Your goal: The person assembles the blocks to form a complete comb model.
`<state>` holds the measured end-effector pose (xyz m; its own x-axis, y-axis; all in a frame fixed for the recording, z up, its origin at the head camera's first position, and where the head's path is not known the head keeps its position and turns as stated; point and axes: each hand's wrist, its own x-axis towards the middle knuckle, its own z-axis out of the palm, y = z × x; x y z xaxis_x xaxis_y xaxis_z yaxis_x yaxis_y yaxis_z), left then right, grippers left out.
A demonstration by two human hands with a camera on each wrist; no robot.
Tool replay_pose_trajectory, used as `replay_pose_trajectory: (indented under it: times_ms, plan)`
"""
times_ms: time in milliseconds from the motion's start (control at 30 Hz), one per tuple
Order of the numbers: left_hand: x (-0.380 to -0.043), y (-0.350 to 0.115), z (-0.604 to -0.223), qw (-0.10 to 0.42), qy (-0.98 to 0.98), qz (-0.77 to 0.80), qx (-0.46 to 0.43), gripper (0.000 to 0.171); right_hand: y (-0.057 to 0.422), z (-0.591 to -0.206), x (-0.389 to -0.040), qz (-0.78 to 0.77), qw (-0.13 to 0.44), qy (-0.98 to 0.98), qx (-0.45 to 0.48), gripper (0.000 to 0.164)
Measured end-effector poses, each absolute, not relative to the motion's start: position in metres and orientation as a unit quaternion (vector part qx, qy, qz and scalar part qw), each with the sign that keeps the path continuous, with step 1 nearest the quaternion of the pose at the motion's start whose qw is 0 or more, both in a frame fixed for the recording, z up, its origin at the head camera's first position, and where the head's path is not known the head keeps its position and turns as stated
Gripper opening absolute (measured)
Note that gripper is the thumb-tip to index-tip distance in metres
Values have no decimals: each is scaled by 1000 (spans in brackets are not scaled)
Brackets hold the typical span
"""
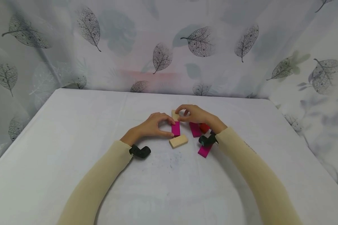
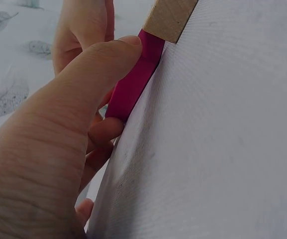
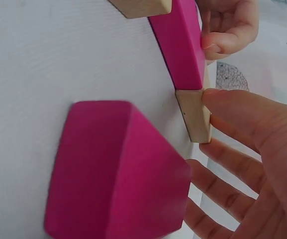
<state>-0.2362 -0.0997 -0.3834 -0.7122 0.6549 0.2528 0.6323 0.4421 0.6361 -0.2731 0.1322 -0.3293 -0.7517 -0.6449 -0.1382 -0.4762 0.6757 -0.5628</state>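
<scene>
Near the middle of the white table, a magenta block [image 1: 176, 128] lies end to end with a pale wooden block [image 1: 173, 115] behind it. My left hand [image 1: 155, 123] pinches the magenta block between thumb and index finger, one at each end, as the left wrist view also shows. With thumb and index finger, my right hand [image 1: 195, 115] holds the wooden block, its thumb [image 3: 228, 102] close to the seam between the two. A second wooden block [image 1: 178, 141] lies at an angle at the magenta block's near end.
Beneath the right wrist lie another magenta block [image 1: 195, 129], a red block [image 1: 204, 128] and a further magenta block [image 1: 205, 151], partly covered by the arm. Black wrist cameras [image 1: 140, 152] sit low over the table. A leaf-patterned cloth [image 1: 115, 62] hangs behind it.
</scene>
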Motion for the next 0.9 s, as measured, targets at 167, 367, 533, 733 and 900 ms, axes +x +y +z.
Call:
replay_pose_trajectory:
  times_ms: [167,367,533,733,900]
  plan:
    - [-235,-99,-383,8,847,369,383,43,133,-331,-272,-263,164,896,-317,39]
    - [-235,-99,-382,11,847,373,378,43,134,-333,-273,-263,163,900,-308,40]
    - [-233,-98,-381,25,850,390,355,42,134,-335,-275,-262,164,902,-301,40]
    - [-234,-96,-383,11,847,400,349,46,134,-335,-275,-262,159,900,-311,38]
    - [-235,-95,-386,-6,848,396,351,46,134,-335,-275,-264,158,899,-312,38]
